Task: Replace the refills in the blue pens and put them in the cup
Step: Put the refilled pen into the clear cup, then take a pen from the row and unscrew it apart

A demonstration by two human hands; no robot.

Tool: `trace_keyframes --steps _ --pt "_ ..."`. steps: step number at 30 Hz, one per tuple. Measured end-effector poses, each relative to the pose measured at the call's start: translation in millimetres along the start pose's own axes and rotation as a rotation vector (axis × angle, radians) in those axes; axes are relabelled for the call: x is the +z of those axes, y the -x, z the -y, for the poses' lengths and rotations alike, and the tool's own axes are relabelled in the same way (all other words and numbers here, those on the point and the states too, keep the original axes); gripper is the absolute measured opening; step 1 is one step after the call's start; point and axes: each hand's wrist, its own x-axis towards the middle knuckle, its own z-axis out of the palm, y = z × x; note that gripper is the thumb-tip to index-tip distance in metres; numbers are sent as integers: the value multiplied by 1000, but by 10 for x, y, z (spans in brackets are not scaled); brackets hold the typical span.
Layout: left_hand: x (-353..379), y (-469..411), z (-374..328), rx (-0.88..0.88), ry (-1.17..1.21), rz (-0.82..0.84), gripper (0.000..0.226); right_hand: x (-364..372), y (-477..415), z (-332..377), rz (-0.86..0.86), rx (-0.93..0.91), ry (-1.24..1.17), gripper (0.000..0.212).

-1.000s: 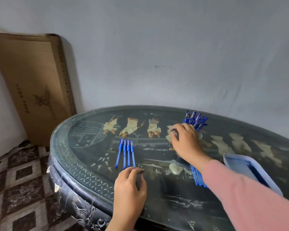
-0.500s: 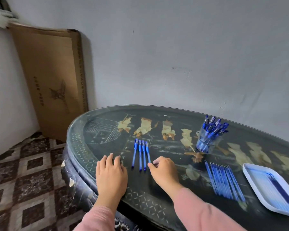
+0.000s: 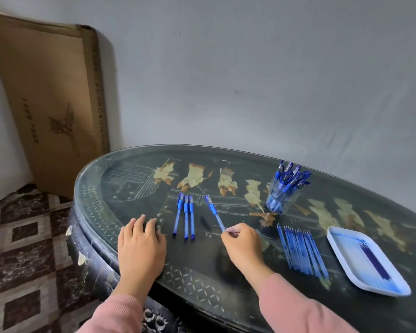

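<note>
My right hand (image 3: 244, 246) pinches the near end of a blue pen (image 3: 213, 211), which slants up and away to the left above the dark table (image 3: 202, 280). Three more blue pens (image 3: 185, 216) lie side by side just left of it. My left hand (image 3: 141, 246) rests flat on the table near its left rim, holding nothing. A clear cup (image 3: 282, 197) full of blue pens stands at the back right. A row of blue refills (image 3: 302, 252) lies to the right of my right hand.
A white tray (image 3: 341, 260) holding refills sits at the right, close to the table's front edge. A large cardboard box (image 3: 46, 99) leans against the wall at the left, over a checkered floor (image 3: 22, 260).
My right hand came back from the cup to the pen row and lifted the rightmost pen away from the others. My left hand slid left along the table's rim.
</note>
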Motion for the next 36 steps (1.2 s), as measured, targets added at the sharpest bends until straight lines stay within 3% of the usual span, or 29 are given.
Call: trace_keyframes --steps 4,8,13,16,19,22,26,36 --pt "-10 51 -109 -24 103 -30 27 -433 246 -507 -27 -117 43 14" --pt "-30 324 -578 124 322 -80 33 -818 475 -1100 -111 -237 142 18" --pt "-112 689 -1270 363 591 239 37 -1137 657 -1514 -172 -304 260 21" --pt "-85 793 -1444 445 480 305 19 -1225 688 -1647 -190 -309 269 24" --pt "-84 858 -1492 381 478 363 7 -1228 685 -1743 -197 -320 290 25" --pt "-72 878 -1489 393 488 359 6 -1187 657 -1694 -191 -379 350 9" --pt "-78 877 -1494 432 446 374 4 -1038 613 -1498 -113 -488 383 37" --pt "-89 891 -1517 496 469 358 7 -969 621 -1475 -95 -583 301 7"
